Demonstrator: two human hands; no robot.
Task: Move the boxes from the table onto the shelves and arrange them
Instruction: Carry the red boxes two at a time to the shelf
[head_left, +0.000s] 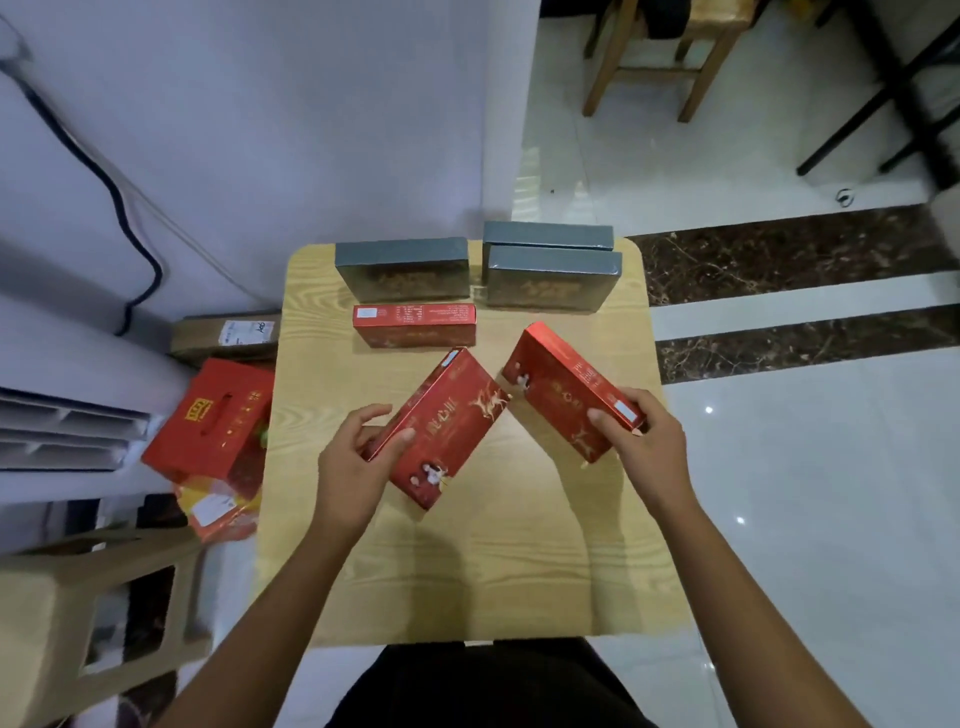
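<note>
Two red boxes are in the hands, above the middle of the tabletop (467, 571). The left hand (358, 457) grips the left red box (447, 431) at its near end, with the thumb on the printed face and the other fingers curled round the edge. The right hand (644, 441) holds the right red box (566, 389) at its near end in the same way, the fingers closed round the narrow side. Both boxes are tilted, and their far corners come close to each other; I cannot tell if they touch. Whether they are fully lifted off the wood is also not clear.

Behind them a third red box (414, 325) stands on its long edge, and three grey boxes (402, 269) stand at the far edge of the tabletop, two of them (553, 278) one behind the other. The shelves are not in view.

I think the main risk is the grip. Each box is held only at one end, so the long free part can swing or slip out of the fingers when the person turns. The far corners may also knock together, or hit the standing third red box and push it over. On the floor to the left lie red bags (213, 415), which could be in the way of the feet.
</note>
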